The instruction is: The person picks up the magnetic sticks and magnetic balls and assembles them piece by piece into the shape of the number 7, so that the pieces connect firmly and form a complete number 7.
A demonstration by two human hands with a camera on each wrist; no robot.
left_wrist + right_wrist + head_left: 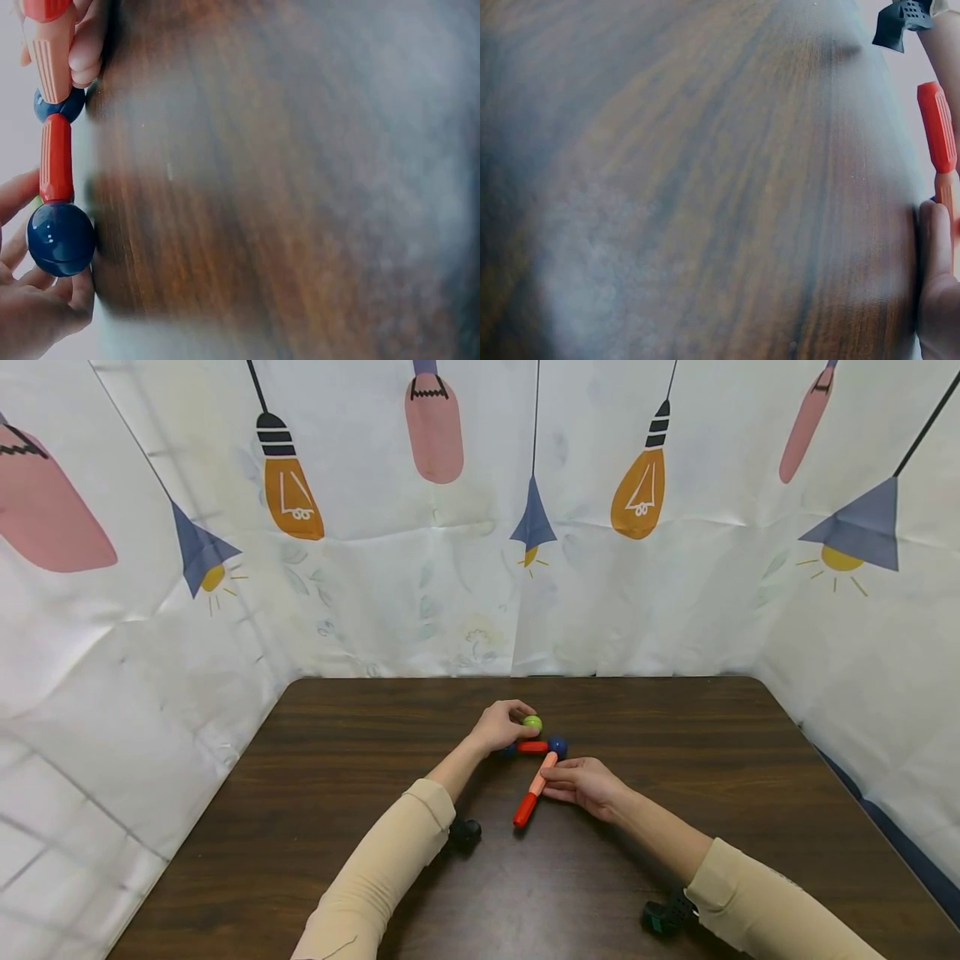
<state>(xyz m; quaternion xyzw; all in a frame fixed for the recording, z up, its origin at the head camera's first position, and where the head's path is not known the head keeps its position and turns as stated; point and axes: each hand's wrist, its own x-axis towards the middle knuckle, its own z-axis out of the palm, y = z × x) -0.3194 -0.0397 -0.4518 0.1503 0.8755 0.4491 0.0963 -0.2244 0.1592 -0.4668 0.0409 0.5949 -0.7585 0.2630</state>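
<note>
My left hand (pixel 501 727) pinches a small green ball (pixel 532 722) between fingertips and thumb at the middle of the table. Just below it lies a short red toy rod (pixel 532 747) with a dark blue ball (pixel 557 746) at its right end. At its left end is another blue ball (pixel 61 240), mostly hidden by my hand in the head view. My right hand (pixel 588 785) pinches a peach rod (pixel 543 772) whose top meets the right blue ball. A second red rod (pixel 937 127) continues from the peach one, slanting toward the near left.
The dark brown wooden table (pixel 300 827) has rounded far corners and stands against a patterned white cloth (pixel 465 593). A black wrist device (pixel 465 832) shows beneath the left sleeve, and another black device (pixel 667 914) sits beside the right sleeve.
</note>
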